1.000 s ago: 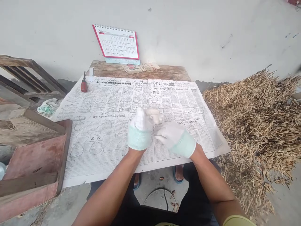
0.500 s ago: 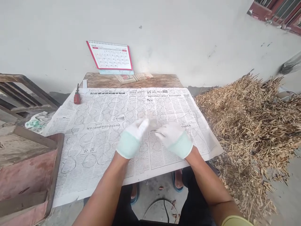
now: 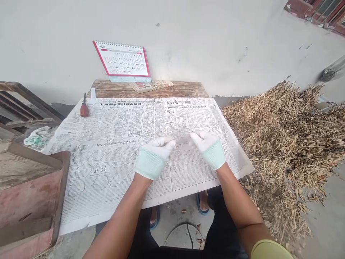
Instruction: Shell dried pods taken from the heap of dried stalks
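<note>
A newspaper sheet (image 3: 151, 194) covers most of the wooden table, and several thin, dark loops (image 3: 101, 189) show across it. I cannot tell whether they are fine wire or drawn lines. Over the middle of the sheet, my left hand (image 3: 159, 151), in a white glove with a pale green cuff, pinches thumb against fingers. My right hand (image 3: 208, 145), gloved alike, is a short gap away to the right, also pinched and slightly blurred. Something faint and thin seems to lie between the fingertips, too fine to name.
A red-handled screwdriver (image 3: 84, 109) lies at the sheet's far left corner. A desk calendar (image 3: 124, 61) stands behind, against the wall, on the bare wood (image 3: 185, 90). Dry stalks (image 3: 269, 144) are heaped at right. A wooden chair (image 3: 29, 104) is at left.
My hands have moved apart, the right one shifting right and upward. Both are now pinched at the fingertips. The view has shifted slightly.
</note>
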The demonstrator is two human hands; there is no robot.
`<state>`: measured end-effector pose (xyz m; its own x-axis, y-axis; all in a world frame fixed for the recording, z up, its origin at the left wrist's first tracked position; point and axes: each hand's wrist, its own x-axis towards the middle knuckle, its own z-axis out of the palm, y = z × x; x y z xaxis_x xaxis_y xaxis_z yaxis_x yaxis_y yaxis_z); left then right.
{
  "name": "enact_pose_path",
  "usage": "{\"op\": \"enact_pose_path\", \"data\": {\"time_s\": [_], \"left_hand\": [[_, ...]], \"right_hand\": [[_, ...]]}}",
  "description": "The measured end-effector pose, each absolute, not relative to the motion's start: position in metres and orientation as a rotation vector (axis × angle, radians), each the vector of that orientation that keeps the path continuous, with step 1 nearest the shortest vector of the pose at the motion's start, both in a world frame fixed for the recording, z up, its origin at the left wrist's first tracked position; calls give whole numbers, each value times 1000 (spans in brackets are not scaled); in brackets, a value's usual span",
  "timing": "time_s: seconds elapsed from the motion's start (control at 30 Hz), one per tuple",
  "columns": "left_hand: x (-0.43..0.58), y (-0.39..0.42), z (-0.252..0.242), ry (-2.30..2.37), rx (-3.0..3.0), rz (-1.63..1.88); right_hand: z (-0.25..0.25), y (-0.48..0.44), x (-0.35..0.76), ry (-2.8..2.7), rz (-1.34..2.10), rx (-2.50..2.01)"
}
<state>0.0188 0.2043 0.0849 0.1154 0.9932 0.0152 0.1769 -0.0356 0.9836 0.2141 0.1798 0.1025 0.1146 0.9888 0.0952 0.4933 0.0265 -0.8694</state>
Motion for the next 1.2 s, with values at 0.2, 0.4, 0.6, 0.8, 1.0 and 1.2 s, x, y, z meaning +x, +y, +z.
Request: {"op": "enact_pose_path", "data": {"time_s": [0.2,0.4,0.6,0.8,1.0,1.2], "left_hand": [[25,198,79,1262,1485,1024],[25,198,71,1228,1600,1002],[25,197,70,1299,1678,933],[23,198,65,1257,1617,913],[24,194,78,1279,1572,736],[25,194,83,1246,1584,683]], "right_hand": [[99,189,214,-1339,1198,-1383],[91,193,214,-1238,1303,-1252],[92,192,210,-1267,1199,-1263],[89,191,206,-1325,1119,-1219],[88,189,203,-1312,1129,-1133],[91,186,201,-1298,1125,-1121]]}}
